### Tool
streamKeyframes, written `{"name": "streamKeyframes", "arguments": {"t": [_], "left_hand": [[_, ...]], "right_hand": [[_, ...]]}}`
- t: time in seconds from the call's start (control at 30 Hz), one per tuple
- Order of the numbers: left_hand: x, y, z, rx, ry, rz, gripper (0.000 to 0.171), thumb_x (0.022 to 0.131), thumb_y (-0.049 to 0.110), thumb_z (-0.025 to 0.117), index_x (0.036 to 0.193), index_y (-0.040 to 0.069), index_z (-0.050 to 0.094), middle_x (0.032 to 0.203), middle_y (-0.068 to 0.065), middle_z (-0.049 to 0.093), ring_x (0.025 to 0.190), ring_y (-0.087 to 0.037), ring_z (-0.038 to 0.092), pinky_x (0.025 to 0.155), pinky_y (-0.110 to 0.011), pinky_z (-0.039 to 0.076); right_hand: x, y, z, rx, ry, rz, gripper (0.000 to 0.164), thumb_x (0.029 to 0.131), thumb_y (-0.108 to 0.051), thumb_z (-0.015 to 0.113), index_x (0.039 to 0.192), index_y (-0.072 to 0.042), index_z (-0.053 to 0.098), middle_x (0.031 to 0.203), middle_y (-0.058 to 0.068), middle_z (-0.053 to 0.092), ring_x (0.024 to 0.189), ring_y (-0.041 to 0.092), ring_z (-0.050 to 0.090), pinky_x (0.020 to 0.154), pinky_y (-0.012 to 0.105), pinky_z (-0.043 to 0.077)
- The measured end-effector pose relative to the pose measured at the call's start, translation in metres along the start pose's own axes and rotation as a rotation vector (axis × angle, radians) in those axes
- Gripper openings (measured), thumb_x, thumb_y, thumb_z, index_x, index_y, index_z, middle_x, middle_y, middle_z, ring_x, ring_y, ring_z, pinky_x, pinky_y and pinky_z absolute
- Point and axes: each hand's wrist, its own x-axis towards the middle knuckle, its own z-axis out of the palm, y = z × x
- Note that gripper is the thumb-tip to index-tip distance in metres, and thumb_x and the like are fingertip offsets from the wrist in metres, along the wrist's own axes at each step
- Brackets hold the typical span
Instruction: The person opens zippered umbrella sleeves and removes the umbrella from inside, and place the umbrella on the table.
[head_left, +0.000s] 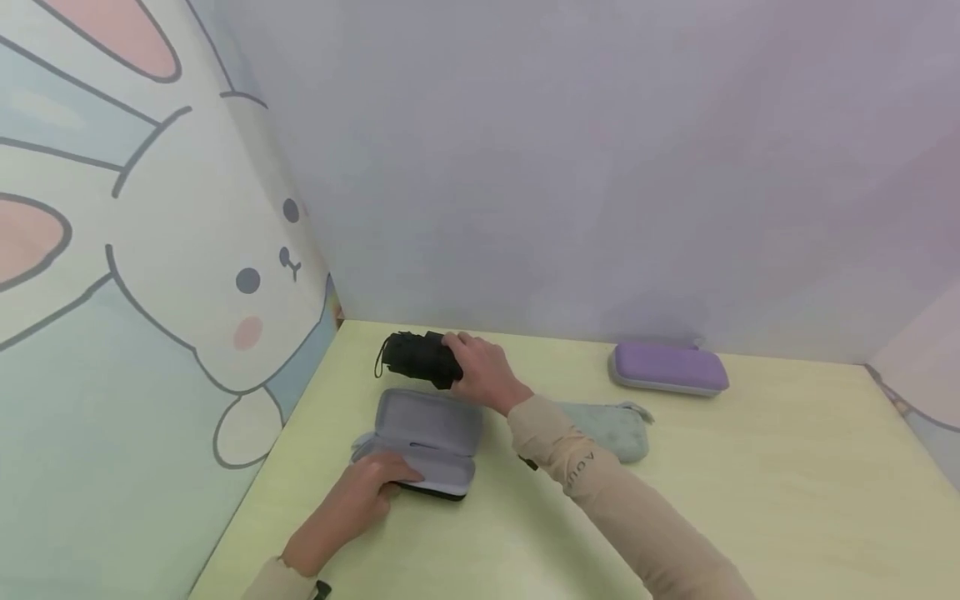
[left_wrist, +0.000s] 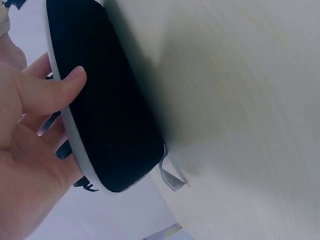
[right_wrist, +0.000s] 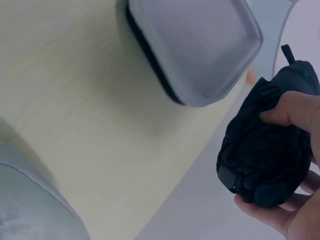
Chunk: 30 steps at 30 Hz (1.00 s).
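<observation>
My right hand [head_left: 483, 371] grips a black folded umbrella [head_left: 416, 357] by its right end, raised above the back of an unfolded case. A thin wrist loop hangs from the umbrella's left end. In the right wrist view, thumb and fingers wrap round the bunched fabric of the umbrella [right_wrist: 265, 145]. The case [head_left: 431, 418] has a grey lining and a black outside, its lid tipped back. My left hand [head_left: 367, 492] pinches the near rim, with the thumb on the black outer wall [left_wrist: 105, 110] and fingers inside. A grey strap sticks out at the case's left end.
A pale green pouch [head_left: 611, 429] lies right of the case, partly behind my right sleeve. Farther right, a purple case [head_left: 670, 367] sits near the back wall [head_left: 570, 167]. A rabbit-printed wall [head_left: 187, 250] borders the yellow table [head_left: 787, 483] on the left.
</observation>
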Motion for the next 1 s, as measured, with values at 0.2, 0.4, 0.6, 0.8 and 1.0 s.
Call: {"name": "streamKeyframes", "arguments": {"t": [0.2, 0.4, 0.6, 0.8, 1.0], "left_hand": [[0.000, 0.001, 0.002, 0.002, -0.012, -0.027, 0.050, 0.066, -0.021, 0.057, 0.093, 0.016, 0.075, 0.091, 0.014, 0.068, 0.092, -0.013, 0.062, 0.080, -0.034, 0.050], [-0.001, 0.002, -0.002, 0.020, 0.007, 0.001, 0.050, 0.064, -0.022, 0.060, 0.094, 0.016, 0.075, 0.091, 0.012, 0.068, 0.091, -0.014, 0.062, 0.079, -0.035, 0.050], [-0.001, 0.001, -0.003, 0.017, 0.003, -0.011, 0.050, 0.064, -0.021, 0.059, 0.093, 0.016, 0.075, 0.090, 0.013, 0.067, 0.090, -0.012, 0.061, 0.079, -0.033, 0.050], [-0.001, 0.000, -0.001, 0.009, 0.013, -0.006, 0.051, 0.065, -0.022, 0.057, 0.091, 0.017, 0.075, 0.088, 0.014, 0.067, 0.089, -0.011, 0.061, 0.078, -0.032, 0.050], [-0.001, -0.001, -0.002, 0.022, 0.029, -0.002, 0.051, 0.065, -0.022, 0.055, 0.090, 0.018, 0.075, 0.088, 0.015, 0.066, 0.088, -0.011, 0.061, 0.077, -0.032, 0.051]], "right_hand": [[0.002, 0.011, 0.010, 0.004, -0.038, 0.024, 0.053, 0.073, -0.013, 0.075, 0.120, -0.011, 0.052, 0.096, 0.005, 0.058, 0.066, 0.020, 0.054, 0.052, 0.032, 0.045], [0.007, 0.016, 0.021, 0.050, -0.069, 0.059, 0.050, 0.074, -0.008, 0.073, 0.119, -0.010, 0.051, 0.099, 0.006, 0.058, 0.067, 0.021, 0.054, 0.054, 0.032, 0.045], [0.012, 0.019, 0.033, 0.075, -0.104, 0.067, 0.046, 0.076, -0.004, 0.072, 0.117, -0.009, 0.050, 0.104, 0.008, 0.059, 0.072, 0.023, 0.056, 0.058, 0.033, 0.047], [0.013, 0.020, 0.041, 0.017, -0.156, 0.099, 0.048, 0.078, -0.005, 0.073, 0.119, -0.009, 0.048, 0.105, 0.008, 0.056, 0.079, 0.024, 0.056, 0.060, 0.033, 0.047], [0.016, 0.018, 0.048, -0.075, -0.164, 0.138, 0.053, 0.082, -0.010, 0.071, 0.128, -0.008, 0.044, 0.110, 0.012, 0.053, 0.088, 0.029, 0.053, 0.064, 0.038, 0.048]]}}
